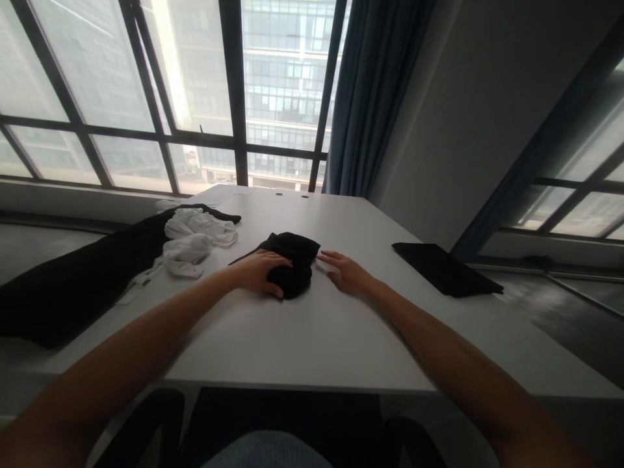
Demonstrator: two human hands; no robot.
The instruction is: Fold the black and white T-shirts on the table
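A bunched black cloth (292,246), perhaps a garment, lies in the middle of the white table. My left hand (258,270) rests against its left side, fingers spread over the fabric and thumb apart near the front. On the other side, my right hand (348,272) lies low over the table with its fingers stretched toward the cloth's right edge. Those fingertips are at or very near the fabric; whether they touch it I cannot tell. Neither hand is closed round the cloth.
A flat, folded black cloth (441,270) lies at the table's right edge. To the left, a crumpled white cloth (188,250) lies by a long black cloth (92,273) hanging over the edge. Papers (219,194) are at the far end of the table (302,351), near the windows.
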